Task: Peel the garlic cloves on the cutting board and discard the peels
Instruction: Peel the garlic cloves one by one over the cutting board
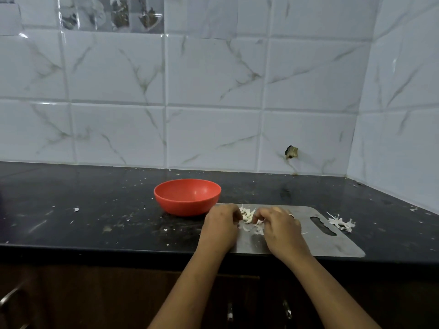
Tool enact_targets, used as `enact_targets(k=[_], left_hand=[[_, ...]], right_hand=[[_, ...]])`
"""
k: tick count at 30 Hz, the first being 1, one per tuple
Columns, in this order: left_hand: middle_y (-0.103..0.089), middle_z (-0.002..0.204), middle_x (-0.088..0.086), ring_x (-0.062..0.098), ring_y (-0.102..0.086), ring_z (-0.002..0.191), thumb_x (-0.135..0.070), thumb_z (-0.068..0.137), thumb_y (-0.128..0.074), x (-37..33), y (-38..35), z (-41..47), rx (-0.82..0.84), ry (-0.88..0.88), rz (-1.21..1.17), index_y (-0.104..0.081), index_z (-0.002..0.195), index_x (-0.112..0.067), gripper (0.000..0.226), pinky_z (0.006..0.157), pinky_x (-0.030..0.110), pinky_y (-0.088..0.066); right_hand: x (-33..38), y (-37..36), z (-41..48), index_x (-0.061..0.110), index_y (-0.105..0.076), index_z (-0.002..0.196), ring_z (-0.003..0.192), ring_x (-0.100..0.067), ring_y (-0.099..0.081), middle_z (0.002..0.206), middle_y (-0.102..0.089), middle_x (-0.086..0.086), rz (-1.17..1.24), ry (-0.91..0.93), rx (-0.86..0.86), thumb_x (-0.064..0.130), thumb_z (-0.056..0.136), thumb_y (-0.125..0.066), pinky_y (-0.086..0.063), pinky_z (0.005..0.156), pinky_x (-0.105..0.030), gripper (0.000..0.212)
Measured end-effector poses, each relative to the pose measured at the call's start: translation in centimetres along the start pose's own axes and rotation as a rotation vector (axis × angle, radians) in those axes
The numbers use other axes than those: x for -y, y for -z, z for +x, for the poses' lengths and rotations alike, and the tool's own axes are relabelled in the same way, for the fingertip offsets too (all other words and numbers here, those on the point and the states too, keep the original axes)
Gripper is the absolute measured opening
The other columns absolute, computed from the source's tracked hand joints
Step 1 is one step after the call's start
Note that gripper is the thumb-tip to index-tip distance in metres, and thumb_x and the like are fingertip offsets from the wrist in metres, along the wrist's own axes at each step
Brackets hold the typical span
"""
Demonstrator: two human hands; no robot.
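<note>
A grey cutting board [332, 243] lies on the black counter, its handle slot to the right. A small heap of pale garlic cloves [247, 216] sits near its far left part, with thin white peels [257, 230] strewn just in front. My left hand [222, 227] rests at the board's left edge, fingers curled down beside the cloves. My right hand [280, 225] is on the other side of the heap, its fingertips curled down at the cloves and peels. Whether either hand holds a clove is hidden by the fingers.
A red bowl [187, 197] that looks empty stands just left of the board's far corner. A clump of peels [341, 222] lies on the counter past the board's right end. Small scraps dot the counter [95, 210]. Tiled walls close the back and right.
</note>
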State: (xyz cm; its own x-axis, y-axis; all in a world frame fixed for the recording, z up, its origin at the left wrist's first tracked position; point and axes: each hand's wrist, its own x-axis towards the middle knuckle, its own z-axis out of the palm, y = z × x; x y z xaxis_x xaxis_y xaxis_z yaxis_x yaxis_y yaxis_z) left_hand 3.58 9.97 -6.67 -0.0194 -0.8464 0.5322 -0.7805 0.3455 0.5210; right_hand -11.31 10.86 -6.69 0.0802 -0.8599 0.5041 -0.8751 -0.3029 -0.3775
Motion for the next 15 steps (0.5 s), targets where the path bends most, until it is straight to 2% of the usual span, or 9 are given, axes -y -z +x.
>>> enact_targets(k=[3,8,11,15], left_hand=[[-0.067,0.092,-0.005,0.010,-0.059,0.087,-0.002,0.082,-0.060,0.2,-0.2,0.0,-0.051,0.036,0.006,-0.069,0.087,-0.020,0.021,0.076,0.022,-0.047],[-0.067,0.092,-0.003,0.012,-0.061,0.086,-0.009,0.085,-0.064,0.2,-0.1,0.0,-0.092,0.135,-0.023,-0.069,0.089,-0.019,0.012,0.077,0.025,-0.050],[-0.069,0.095,0.000,0.017,-0.063,0.091,-0.002,0.084,-0.054,0.5,0.0,0.1,-0.117,0.222,-0.091,-0.070,0.091,-0.018,0.024,0.077,0.026,-0.048],[-0.067,0.104,0.001,0.016,-0.061,0.099,0.006,0.084,-0.047,0.5,0.3,0.2,-0.116,0.283,-0.200,-0.068,0.097,-0.016,0.033,0.079,0.023,-0.044]], right_hand=[[-0.1,0.0,0.2,0.033,-0.070,0.102,0.109,-0.013,-0.053,0.110,-0.060,0.008,0.039,0.034,0.028,0.008,0.094,-0.042,-0.039,0.095,-0.038,0.038],[0.7,0.2,0.4,0.027,-0.070,0.105,0.106,-0.017,-0.057,0.113,-0.062,0.003,0.018,0.037,0.029,0.007,0.094,-0.045,-0.043,0.095,-0.037,0.034],[2.3,-0.3,0.4,0.023,-0.072,0.099,0.103,-0.019,-0.058,0.111,-0.063,-0.001,0.045,0.057,0.027,0.006,0.090,-0.048,-0.046,0.089,-0.032,0.031],[4.3,-1.9,0.8,0.015,-0.070,0.106,0.104,-0.026,-0.060,0.112,-0.063,-0.009,-0.032,0.077,0.093,0.008,0.090,-0.047,-0.048,0.084,-0.033,0.029]])
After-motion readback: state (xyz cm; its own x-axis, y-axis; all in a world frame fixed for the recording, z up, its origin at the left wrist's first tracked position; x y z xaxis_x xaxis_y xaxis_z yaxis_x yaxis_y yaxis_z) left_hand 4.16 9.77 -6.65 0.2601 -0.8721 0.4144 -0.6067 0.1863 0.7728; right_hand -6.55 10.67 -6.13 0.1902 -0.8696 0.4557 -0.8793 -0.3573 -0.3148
